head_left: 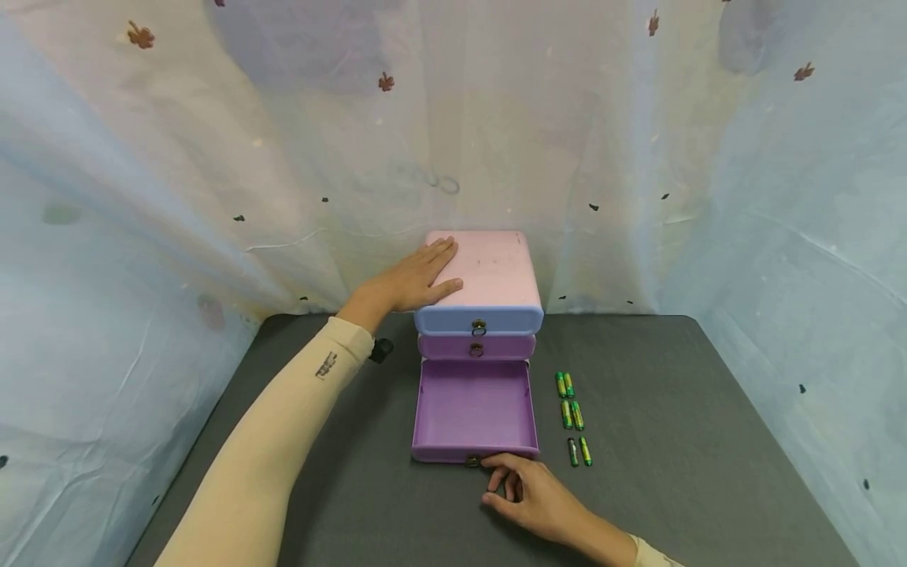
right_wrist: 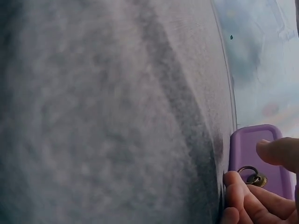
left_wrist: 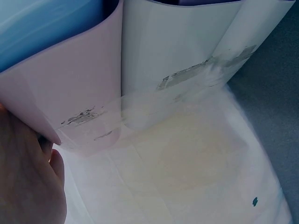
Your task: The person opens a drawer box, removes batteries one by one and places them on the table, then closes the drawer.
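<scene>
A small drawer cabinet (head_left: 489, 272) with a pink top stands at the table's far middle. Its lowest purple drawer (head_left: 475, 405) is pulled out, with nothing visible inside. My left hand (head_left: 418, 277) rests on the left of the pink top, fingers spread. In the left wrist view, part of that hand (left_wrist: 28, 172) lies beside the pink casing. Bent fingers of my right hand (head_left: 527, 496) are at the pulled-out drawer's front, just right of its ring pull (head_left: 473, 461). In the right wrist view, fingertips are near the ring (right_wrist: 247, 170); thumb and fingers stay apart, with no visible grip.
Several green batteries (head_left: 577, 415) lie in pairs on the dark table (head_left: 652, 441), right of the drawer. Above the open drawer are a closed purple drawer (head_left: 442, 347) and a closed blue one (head_left: 442, 320). A patterned curtain (head_left: 496, 142) hangs behind and at both sides.
</scene>
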### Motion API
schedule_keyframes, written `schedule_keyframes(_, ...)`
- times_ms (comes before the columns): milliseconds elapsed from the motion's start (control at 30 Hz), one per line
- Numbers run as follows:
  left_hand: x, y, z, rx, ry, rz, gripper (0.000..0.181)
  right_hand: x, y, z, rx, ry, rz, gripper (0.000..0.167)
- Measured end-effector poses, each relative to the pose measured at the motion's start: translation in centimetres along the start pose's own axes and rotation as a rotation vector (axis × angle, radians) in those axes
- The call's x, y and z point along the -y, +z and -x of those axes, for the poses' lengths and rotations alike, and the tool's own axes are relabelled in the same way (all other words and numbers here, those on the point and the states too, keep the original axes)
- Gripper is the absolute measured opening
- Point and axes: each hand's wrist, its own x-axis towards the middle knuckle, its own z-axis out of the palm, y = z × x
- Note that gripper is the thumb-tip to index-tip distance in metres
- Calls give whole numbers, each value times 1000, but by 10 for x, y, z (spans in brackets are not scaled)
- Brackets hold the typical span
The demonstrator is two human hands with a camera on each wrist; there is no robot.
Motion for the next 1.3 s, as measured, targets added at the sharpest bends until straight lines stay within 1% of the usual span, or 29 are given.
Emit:
schedule_keyframes(233, -1, 0, 1, -8, 0, 14, 85, -4, 3, -1, -15, 13, -22, 41)
schedule_keyframes(433, -3, -2, 2, -2, 1, 17, 85, -8, 2, -7, -20, 32, -42, 42)
schedule_keyframes(600, -2, -2, 2, -2, 2, 19, 85, -10, -1, -14, -25, 46, -39, 40)
schedule_keyframes(767, 0, 1, 0, -9, 5, 13, 85, -11, -3, -24, -43, 60, -52, 37)
schedule_keyframes(867, 1, 2, 0, -9, 6, 11, 86, -12, -3, -32, -77, 84, -39, 33)
schedule_keyframes(1000, 1, 2, 0, -8, 7, 9, 85, -12, -2, -42, -160, 108, 0, 27)
schedule_keyframes(1100, 1, 2, 0, -9, 8, 10, 85, -12, 0, -49, -207, 123, 22, 24)
schedule_keyframes(1200, 1, 1, 0, -8, 4, 12, 85, -14, 1, -55, -226, 137, 31, 23)
schedule_keyframes(1300, 1, 1, 1, -5, -1, 14, 85, -15, 1, -59, -231, 141, 16, 24)
